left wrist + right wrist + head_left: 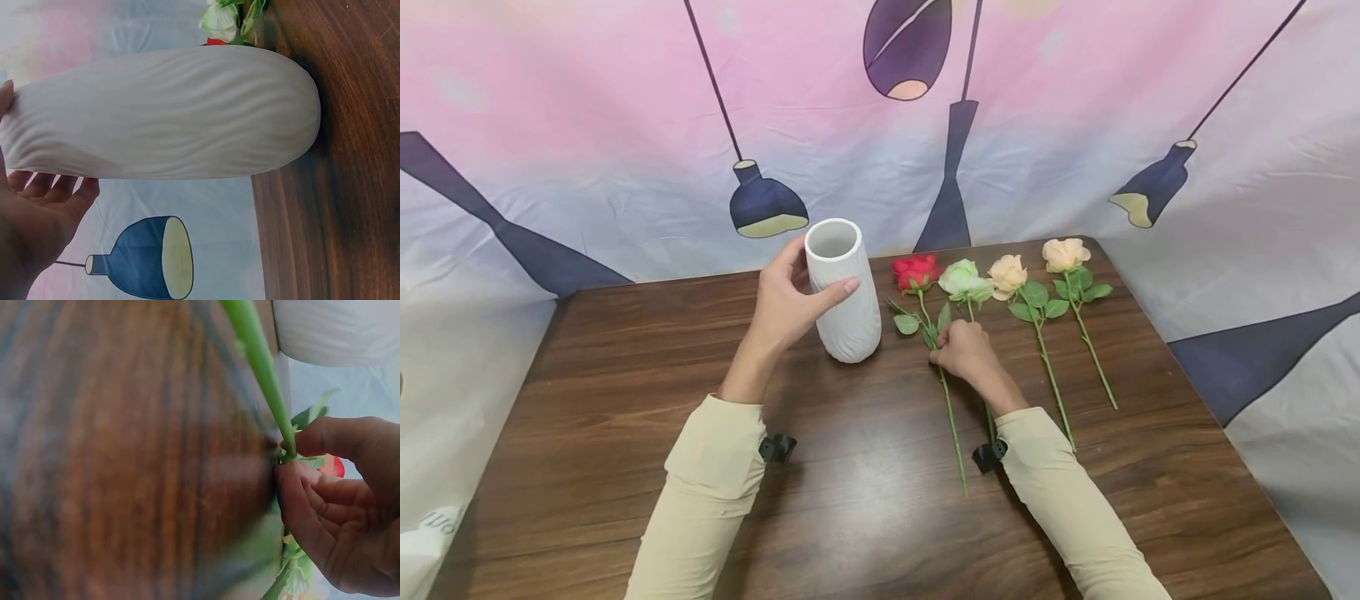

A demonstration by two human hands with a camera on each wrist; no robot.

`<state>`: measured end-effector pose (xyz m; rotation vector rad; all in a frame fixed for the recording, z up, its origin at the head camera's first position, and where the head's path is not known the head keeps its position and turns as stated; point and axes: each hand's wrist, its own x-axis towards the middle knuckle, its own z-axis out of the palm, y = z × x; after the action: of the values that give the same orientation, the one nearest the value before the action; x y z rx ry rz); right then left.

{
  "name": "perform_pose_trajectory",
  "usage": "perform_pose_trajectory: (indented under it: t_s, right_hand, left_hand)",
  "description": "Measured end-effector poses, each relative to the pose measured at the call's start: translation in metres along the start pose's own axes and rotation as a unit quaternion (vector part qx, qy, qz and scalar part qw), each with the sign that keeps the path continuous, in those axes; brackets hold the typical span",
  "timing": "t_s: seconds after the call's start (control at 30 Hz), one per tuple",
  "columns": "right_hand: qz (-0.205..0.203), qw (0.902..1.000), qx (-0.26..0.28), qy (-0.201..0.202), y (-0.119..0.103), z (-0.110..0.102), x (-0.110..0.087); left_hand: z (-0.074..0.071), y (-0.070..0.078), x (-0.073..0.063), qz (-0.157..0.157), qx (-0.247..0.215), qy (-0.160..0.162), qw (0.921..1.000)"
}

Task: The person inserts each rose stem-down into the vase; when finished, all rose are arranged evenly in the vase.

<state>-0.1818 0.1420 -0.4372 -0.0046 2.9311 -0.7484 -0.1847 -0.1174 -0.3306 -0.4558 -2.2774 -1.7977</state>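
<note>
Lifting the red rose (916,272) off the table (625,400) carelessly could snag its leaves on the green rose (965,282) just beside it; a bump could tip the tall vase (852,312) to its left. The right hand (967,352) pinches the red rose's stem between thumb and fingertips; the left hand (786,302) grips the vase near its rim.

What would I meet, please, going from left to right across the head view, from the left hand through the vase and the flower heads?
Left hand → white vase → red rose → pale green rose → left peach rose → right peach rose.
</note>
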Motion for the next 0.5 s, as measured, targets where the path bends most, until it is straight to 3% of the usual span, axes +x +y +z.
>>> perform_pose_trajectory:
  t_s: [0.2,0.33,0.4,0.5]
  right_hand:
    - [-0.014,0.9988,0.048,0.004,0.008,-0.003,0.0]
    - [-0.007,0.9918,0.127,-0.009,0.016,-0.006,0.002]
    - [0.005,0.9793,0.199,-0.034,0.018,-0.006,0.003]
    - [0.021,0.946,0.315,-0.072,0.018,-0.008,0.006]
  left_hand:
    - [0.0,0.003,0.002,-0.003,0.034,-0.008,0.9994]
    - [0.0,0.002,0.003,-0.007,0.035,-0.011,0.9993]
    - [-0.001,0.001,0.003,-0.011,0.024,-0.009,0.9996]
    - [0.0,0.001,0.003,-0.01,0.013,-0.001,0.9999]
